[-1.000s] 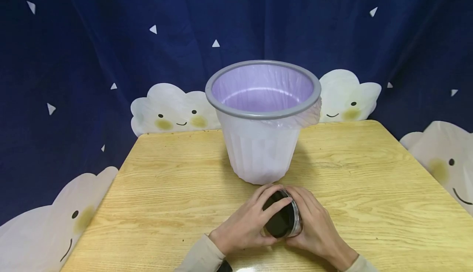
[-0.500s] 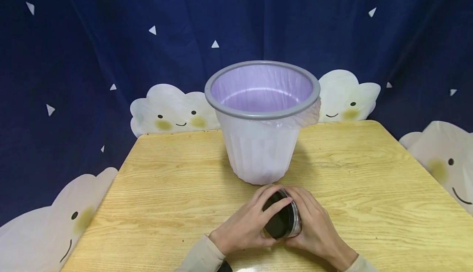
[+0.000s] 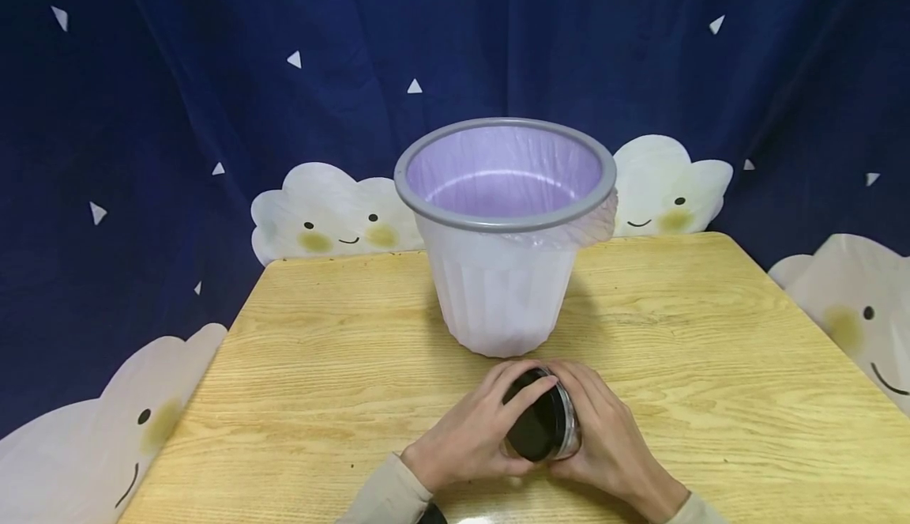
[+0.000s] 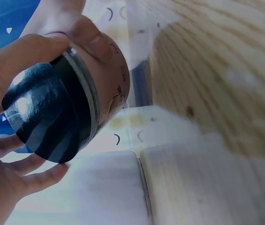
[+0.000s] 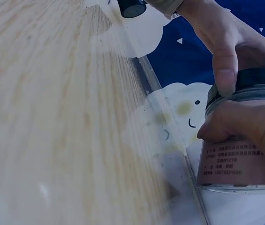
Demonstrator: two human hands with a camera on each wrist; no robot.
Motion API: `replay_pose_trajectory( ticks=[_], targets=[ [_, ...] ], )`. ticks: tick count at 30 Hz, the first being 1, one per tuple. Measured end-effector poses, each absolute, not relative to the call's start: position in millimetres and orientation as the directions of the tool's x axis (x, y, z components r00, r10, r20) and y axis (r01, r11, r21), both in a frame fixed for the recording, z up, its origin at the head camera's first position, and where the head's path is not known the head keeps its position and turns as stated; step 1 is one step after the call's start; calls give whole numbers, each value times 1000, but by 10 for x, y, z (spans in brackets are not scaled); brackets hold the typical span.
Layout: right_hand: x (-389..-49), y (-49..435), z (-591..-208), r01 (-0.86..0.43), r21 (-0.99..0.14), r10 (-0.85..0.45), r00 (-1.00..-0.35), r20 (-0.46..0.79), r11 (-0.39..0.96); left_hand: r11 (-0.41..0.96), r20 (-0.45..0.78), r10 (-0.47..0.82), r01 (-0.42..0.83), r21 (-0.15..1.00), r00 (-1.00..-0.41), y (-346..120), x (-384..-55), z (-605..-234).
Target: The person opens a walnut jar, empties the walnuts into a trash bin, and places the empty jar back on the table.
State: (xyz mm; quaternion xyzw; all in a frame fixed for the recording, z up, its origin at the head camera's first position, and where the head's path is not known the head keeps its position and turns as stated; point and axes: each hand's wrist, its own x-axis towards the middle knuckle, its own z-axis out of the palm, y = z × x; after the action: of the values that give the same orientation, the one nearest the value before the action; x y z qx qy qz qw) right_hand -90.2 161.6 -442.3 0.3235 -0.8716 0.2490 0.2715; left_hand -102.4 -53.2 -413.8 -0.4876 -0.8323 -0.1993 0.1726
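Observation:
Between both hands, near the front of the table, is a jar (image 5: 238, 161) with a glossy black lid (image 3: 533, 429) and a pinkish label bearing small dark print. My left hand (image 3: 472, 433) grips the lid, its fingers spread around the edge. From the other side, my right hand (image 3: 607, 441) holds the jar's body, with its thumb across the label in the right wrist view. The jar leans, so the lid faces up and left in the head view. Fingers hide much of the jar's side, and its contents are not visible.
Just beyond the hands stands a white bin (image 3: 501, 295) with a grey rim and a purplish plastic liner. It rests on a wood-grain table (image 3: 320, 366). Behind hangs a dark blue curtain (image 3: 320, 2) with white triangles and smiling clouds.
The left hand's fingertip on the lid and the lid itself have shifted slightly left. The right hand keeps its hold, and the bin stays in place.

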Motion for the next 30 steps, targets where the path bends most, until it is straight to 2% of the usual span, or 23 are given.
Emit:
replay_pose_trajectory(
  ticks=[6, 12, 20, 30],
  targets=[
    [-907, 1616, -4424, -699, -256, -426, -641, 639, 668, 433, 487, 757, 893, 125, -436, -529, -1033, -4144],
    [-919, 1617, -4422, -712, -252, -430, -627, 650, 656, 447, 467, 753, 881, 155, -464, -542, -1018, -4141],
    [-901, 1616, -4421, -697, -262, -426, -646, 633, 667, 423, 475, 757, 891, 168, -449, -532, -1027, -4146],
    [-898, 1616, -4426, -701, -267, -430, -646, 631, 661, 451, 461, 748, 875, 174, -478, -542, -1026, -4136]
  ],
)
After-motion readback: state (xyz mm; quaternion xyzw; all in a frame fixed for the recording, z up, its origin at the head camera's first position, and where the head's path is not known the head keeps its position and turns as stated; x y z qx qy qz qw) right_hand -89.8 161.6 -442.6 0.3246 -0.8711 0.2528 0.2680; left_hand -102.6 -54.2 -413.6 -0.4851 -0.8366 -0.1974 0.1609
